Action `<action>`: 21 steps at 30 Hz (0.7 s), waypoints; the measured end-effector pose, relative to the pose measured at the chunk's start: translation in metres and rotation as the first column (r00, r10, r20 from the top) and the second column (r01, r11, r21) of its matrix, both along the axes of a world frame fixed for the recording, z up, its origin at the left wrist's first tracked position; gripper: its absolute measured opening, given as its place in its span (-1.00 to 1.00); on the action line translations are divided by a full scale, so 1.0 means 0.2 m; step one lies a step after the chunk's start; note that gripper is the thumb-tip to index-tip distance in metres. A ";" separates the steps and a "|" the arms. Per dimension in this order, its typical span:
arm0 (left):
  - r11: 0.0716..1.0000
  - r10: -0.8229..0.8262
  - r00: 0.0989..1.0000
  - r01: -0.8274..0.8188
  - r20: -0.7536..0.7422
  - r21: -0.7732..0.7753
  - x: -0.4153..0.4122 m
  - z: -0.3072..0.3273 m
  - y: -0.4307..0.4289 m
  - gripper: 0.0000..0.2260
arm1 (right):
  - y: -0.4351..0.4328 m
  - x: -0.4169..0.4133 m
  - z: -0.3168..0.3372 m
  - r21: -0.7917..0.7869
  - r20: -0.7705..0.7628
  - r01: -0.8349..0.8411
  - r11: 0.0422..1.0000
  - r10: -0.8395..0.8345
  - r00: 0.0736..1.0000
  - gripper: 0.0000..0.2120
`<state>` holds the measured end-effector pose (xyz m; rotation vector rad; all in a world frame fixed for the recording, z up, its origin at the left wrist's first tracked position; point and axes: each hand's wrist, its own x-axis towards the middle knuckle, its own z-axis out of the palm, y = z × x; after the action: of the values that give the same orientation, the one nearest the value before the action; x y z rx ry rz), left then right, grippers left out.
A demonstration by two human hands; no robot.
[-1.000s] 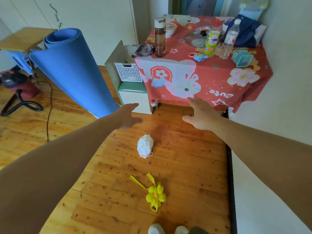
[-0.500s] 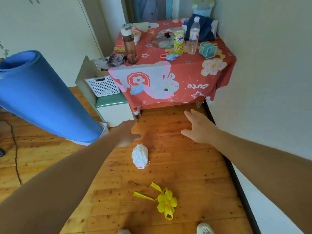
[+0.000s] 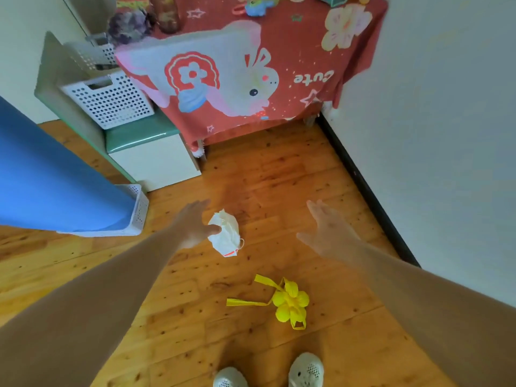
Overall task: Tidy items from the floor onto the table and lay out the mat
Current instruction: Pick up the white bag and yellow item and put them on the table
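Note:
A crumpled white bag (image 3: 226, 235) with a red mark lies on the wooden floor. My left hand (image 3: 194, 223) is spread open right at its left side, thumb against it. My right hand (image 3: 325, 229) hovers open to the right of the bag, holding nothing. A yellow flower-shaped bundle with ribbon tails (image 3: 289, 301) lies on the floor nearer my feet. The rolled blue mat (image 3: 50, 180) leans at the left, its lower end in a white basket (image 3: 138, 212). The table with a red cartoon cloth (image 3: 279, 79) stands ahead.
A green-topped white cabinet (image 3: 152, 155) holding a perforated white crate (image 3: 111, 100) stands left of the table. A white wall with a dark skirting (image 3: 365, 188) closes the right side. My white shoes (image 3: 305, 371) show at the bottom edge.
The view has tilted down and closer to the floor. Both hands have dropped toward the white bag; my left hand now reaches its side.

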<state>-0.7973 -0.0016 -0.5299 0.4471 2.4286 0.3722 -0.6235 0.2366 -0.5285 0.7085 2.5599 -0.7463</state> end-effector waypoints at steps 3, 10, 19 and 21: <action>0.999 0.030 0.999 -0.030 0.014 -0.017 -0.04 -0.42 0.02 -0.25 | 0.01 0.02 -0.43 -0.024 0.029 0.031 0.999 -0.030 0.999 -0.22; 0.994 0.107 0.989 -0.110 -0.101 -0.025 -0.09 -1.39 0.05 -0.17 | -0.03 0.10 -1.49 -0.025 0.108 0.065 0.998 -0.062 0.992 -0.22; 0.959 0.284 0.939 -0.279 -0.194 0.055 -0.36 -2.37 0.08 -0.02 | -0.17 0.24 -2.55 -0.010 0.328 0.003 1.000 0.000 0.945 -0.07; 0.934 0.354 0.918 -0.338 -0.176 0.116 -0.41 -2.43 0.13 -0.01 | -0.19 0.28 -2.67 -0.019 0.396 -0.027 0.999 0.032 0.918 0.00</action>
<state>-0.8785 0.0244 -1.0162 0.0845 2.6947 0.6082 -0.5666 0.1992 -1.0618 0.7305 2.1887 -0.5422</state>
